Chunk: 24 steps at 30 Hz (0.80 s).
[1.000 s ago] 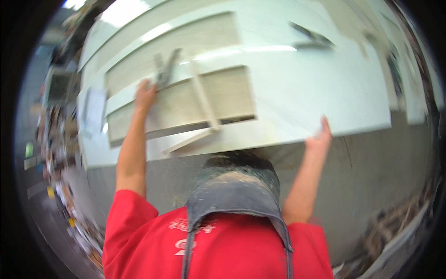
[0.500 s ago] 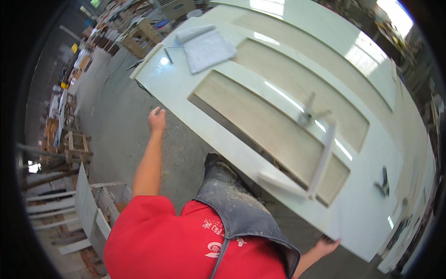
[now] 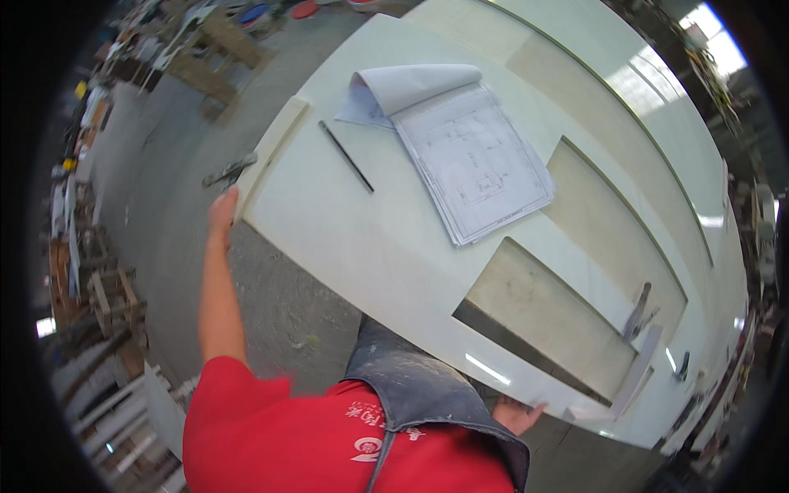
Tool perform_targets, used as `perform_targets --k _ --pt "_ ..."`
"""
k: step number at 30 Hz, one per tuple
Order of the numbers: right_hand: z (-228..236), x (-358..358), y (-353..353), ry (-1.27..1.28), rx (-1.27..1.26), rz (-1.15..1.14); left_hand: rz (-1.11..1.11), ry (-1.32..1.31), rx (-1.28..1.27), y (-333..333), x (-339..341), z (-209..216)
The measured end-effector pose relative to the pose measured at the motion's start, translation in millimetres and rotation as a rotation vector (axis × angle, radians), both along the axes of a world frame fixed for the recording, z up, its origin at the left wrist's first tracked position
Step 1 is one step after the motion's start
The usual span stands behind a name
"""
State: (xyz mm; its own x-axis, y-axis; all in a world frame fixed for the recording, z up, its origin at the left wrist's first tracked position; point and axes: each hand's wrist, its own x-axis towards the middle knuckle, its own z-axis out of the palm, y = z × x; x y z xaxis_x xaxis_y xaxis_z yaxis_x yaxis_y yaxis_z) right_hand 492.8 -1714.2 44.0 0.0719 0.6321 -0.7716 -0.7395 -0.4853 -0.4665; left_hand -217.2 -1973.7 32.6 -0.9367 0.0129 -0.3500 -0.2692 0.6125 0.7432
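Note:
A large, pale, glossy stone slab (image 3: pixel 329 255) with rectangular cutouts fills the middle and right. My left hand (image 3: pixel 222 209) is closed at its near left corner, against a pale edging strip (image 3: pixel 275 156). A metal clamp (image 3: pixel 228 170) sits on the outer side of that strip, just beyond my fingers. My right hand (image 3: pixel 516 415) grips the slab's near edge below a cutout; its fingers are partly hidden. On the slab lie a stack of printed drawings (image 3: pixel 481 160), its top sheets folded back, and a dark pencil-like stick (image 3: pixel 346 156).
A metal clamp-like tool (image 3: pixel 637 312) and a pale strip (image 3: pixel 637 370) stand by the right end of the cutout. A dark tool (image 3: pixel 682 367) lies farther right. Wooden stands (image 3: pixel 111 296) and stacked slabs (image 3: pixel 131 419) line the left, with buckets (image 3: pixel 255 14) at the back.
My view and body have shifted left along the slab. My left hand has moved from free air onto the slab's left corner. My right hand has slid left along the near edge.

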Motion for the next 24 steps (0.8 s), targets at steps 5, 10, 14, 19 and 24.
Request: perform_targets --k 5,10,14,19,24 --pt "-3.3 -101.7 -27.9 -0.102 -0.121 0.021 -0.195 -0.117 0.009 -6.8 -34.4 9.1" --pt "1.7 -132.0 -32.3 -0.149 -0.118 0.05 -0.16 -0.226 0.162 -13.2 -54.8 -5.5" --pt "11.4 -141.8 -30.4 -0.199 -0.168 0.011 -0.128 -0.222 0.28 7.1 -39.7 15.5" --pt "-7.8 -130.9 -30.0 -0.14 -0.157 -0.048 -0.161 -0.144 0.272 12.6 -41.4 8.9" --pt "-1.3 -144.2 -27.8 -0.244 -0.192 -0.024 -0.215 -0.196 0.33 24.3 -35.6 21.7"
